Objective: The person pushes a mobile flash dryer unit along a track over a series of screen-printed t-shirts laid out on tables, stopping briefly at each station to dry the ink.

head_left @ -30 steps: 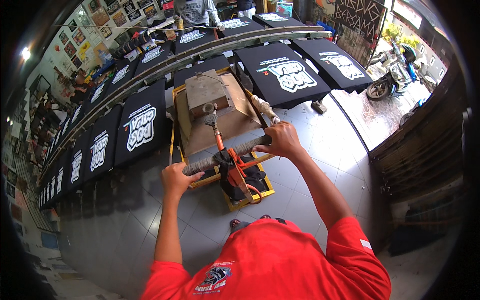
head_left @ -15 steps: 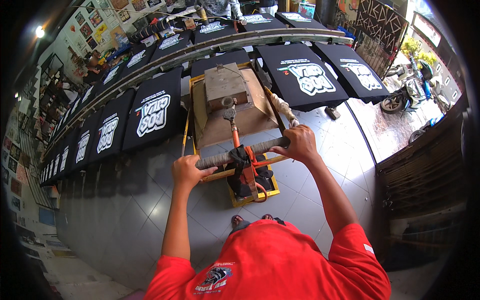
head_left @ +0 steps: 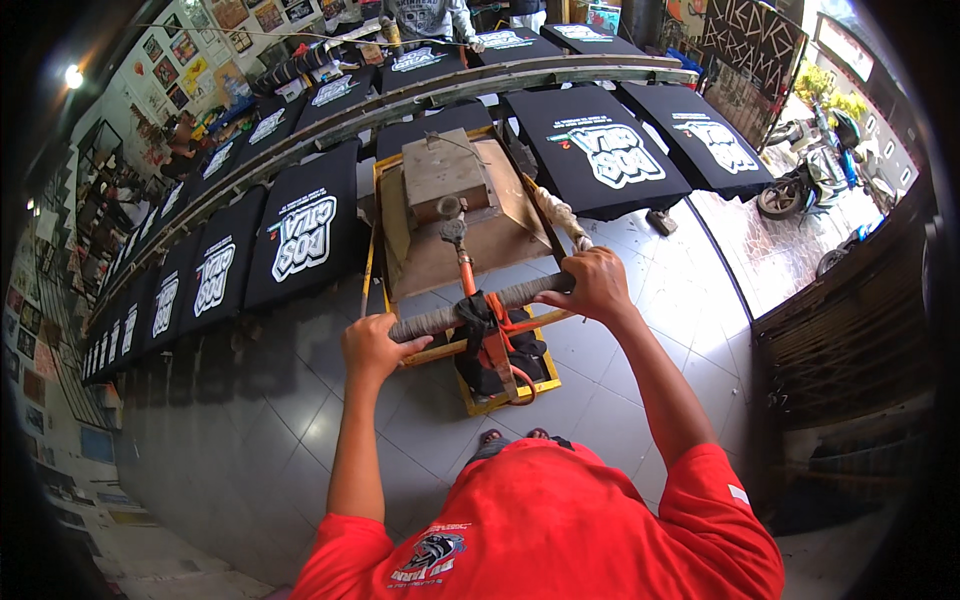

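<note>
1. Grey square tiles cover the floor (head_left: 290,405), shining pale where daylight falls on the right.
2. Small colourful posters (head_left: 182,47) dot the pale wall (head_left: 118,100) at upper left, near a glowing lamp (head_left: 74,75).
3. Along the right side stands a dark lattice-like gate (head_left: 850,320).
4. At upper right, a dark lettered board (head_left: 752,38) adjoins a bright opening, with a motorbike (head_left: 825,175) and yellow-green foliage (head_left: 818,82).

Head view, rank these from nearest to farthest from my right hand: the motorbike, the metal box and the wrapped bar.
1. Wrapped bar: in the right hand's grip.
2. Metal box: ahead of that hand, to its left.
3. Motorbike: farther off, to the right.
</note>
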Demonstrator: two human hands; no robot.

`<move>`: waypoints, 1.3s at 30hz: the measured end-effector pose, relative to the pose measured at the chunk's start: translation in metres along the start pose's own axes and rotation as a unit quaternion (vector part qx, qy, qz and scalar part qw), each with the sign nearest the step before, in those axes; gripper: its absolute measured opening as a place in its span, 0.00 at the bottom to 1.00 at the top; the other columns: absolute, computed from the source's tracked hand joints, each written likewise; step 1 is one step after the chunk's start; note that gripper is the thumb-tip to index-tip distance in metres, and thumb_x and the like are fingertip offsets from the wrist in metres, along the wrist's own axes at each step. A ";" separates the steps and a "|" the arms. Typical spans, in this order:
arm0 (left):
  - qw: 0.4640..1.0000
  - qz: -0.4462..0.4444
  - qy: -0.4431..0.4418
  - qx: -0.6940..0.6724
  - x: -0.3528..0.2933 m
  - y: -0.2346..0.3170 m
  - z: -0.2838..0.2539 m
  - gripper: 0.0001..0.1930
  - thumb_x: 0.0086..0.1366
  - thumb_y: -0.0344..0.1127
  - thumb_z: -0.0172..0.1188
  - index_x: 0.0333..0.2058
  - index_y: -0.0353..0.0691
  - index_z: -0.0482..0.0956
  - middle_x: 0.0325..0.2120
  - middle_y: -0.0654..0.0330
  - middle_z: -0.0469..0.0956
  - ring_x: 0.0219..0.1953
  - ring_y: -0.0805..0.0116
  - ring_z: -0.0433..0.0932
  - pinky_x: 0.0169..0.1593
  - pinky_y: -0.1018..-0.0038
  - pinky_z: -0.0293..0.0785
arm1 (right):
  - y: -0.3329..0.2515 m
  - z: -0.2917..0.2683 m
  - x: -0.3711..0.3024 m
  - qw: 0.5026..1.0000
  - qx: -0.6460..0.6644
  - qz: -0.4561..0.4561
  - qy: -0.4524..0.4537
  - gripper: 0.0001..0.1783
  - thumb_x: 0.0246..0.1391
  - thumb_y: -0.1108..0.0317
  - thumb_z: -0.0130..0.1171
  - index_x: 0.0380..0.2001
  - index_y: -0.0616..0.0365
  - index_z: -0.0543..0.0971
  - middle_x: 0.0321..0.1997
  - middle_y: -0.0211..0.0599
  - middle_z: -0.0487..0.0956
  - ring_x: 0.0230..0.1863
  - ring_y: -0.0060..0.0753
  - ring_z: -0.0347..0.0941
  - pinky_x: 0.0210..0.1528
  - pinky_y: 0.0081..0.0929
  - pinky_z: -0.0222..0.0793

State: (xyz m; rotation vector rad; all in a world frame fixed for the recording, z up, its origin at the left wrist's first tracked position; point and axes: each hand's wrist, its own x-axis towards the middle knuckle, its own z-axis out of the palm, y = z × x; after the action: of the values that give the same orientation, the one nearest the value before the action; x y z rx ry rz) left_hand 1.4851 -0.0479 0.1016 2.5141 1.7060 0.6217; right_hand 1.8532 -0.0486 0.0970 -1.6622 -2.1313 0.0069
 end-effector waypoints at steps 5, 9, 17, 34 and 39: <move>1.000 0.014 0.006 0.014 0.001 0.000 -0.001 0.35 0.40 0.69 0.71 0.14 0.41 0.68 0.14 0.55 0.73 0.21 0.52 0.76 0.26 0.60 0.71 | -0.001 -0.002 0.000 1.000 0.000 0.005 -0.004 0.34 0.31 0.31 0.72 0.13 0.53 0.75 0.14 0.34 0.73 0.23 0.42 0.75 0.41 0.38 0.72; 1.000 0.020 0.019 0.009 0.000 -0.002 0.001 0.35 0.40 0.70 0.71 0.14 0.41 0.67 0.14 0.55 0.72 0.20 0.52 0.75 0.25 0.60 0.71 | -0.001 0.000 0.001 1.000 -0.001 0.010 -0.012 0.33 0.31 0.31 0.72 0.13 0.53 0.76 0.14 0.33 0.73 0.23 0.41 0.76 0.42 0.37 0.73; 1.000 0.006 0.007 -0.012 0.002 -0.005 0.008 0.36 0.37 0.70 0.72 0.14 0.40 0.69 0.15 0.54 0.73 0.21 0.50 0.75 0.27 0.59 0.71 | 0.006 0.008 0.002 1.000 0.002 -0.009 -0.001 0.36 0.32 0.29 0.69 0.12 0.53 0.73 0.14 0.34 0.72 0.22 0.42 0.74 0.35 0.37 0.69; 0.994 0.060 0.086 0.010 -0.005 -0.006 0.030 0.32 0.35 0.66 0.74 0.14 0.42 0.70 0.13 0.60 0.71 0.18 0.57 0.75 0.25 0.64 0.70 | 0.017 0.012 0.001 0.998 -0.027 -0.026 -0.055 0.32 0.25 0.33 0.73 0.15 0.53 0.77 0.16 0.30 0.75 0.24 0.38 0.77 0.38 0.35 0.72; 0.991 0.079 0.109 -0.001 -0.005 -0.028 0.058 0.34 0.35 0.67 0.74 0.13 0.44 0.66 0.12 0.61 0.69 0.17 0.58 0.74 0.23 0.64 0.69 | 0.019 0.033 -0.002 0.998 -0.046 -0.011 -0.037 0.33 0.23 0.32 0.74 0.15 0.52 0.77 0.16 0.31 0.76 0.25 0.38 0.78 0.37 0.36 0.73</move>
State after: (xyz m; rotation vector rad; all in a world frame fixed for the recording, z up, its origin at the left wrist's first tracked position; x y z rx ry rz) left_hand 1.4789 -0.0302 0.0400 2.6850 1.5734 0.9427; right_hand 1.8595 -0.0365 0.0612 -1.7161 -2.2357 -0.0374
